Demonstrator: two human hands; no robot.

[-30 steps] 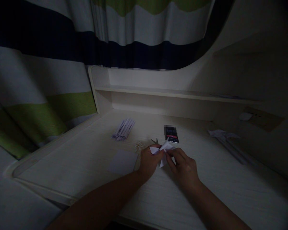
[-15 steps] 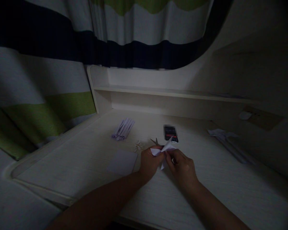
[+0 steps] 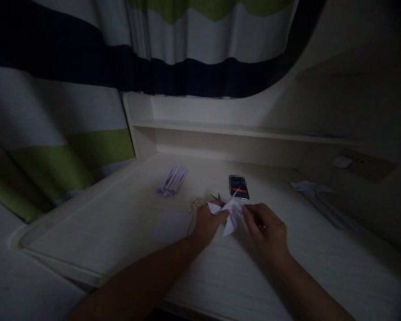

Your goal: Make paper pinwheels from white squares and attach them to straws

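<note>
My left hand [image 3: 210, 223] is closed on a white paper pinwheel [image 3: 233, 209], its thumb pressing near the middle. Pointed paper blades stick out upward, to the left and downward. At the pinwheel's right edge, the fingertips of my right hand [image 3: 265, 227] pinch the paper. Just behind the left hand, the blades of a pair of scissors [image 3: 215, 196] stand apart, their handles hidden. A flat square sheet of paper [image 3: 172, 226] lies left of my left hand. Between sheet and scissors sits a small heap of thin pale pieces [image 3: 194, 203].
A bundle of rolled paper sticks [image 3: 173, 180] lies at the back left of the desk [image 3: 120, 227]. Behind the hands is a phone [image 3: 239, 189]. Folded paper with sticks [image 3: 316, 196] rests at the right. A shelf [image 3: 220, 128] spans the back, below a striped curtain [image 3: 207, 67].
My right hand has moved to the right, from the pinwheel's middle to its right edge. More of the paper now shows between the hands. The left hand keeps its hold.
</note>
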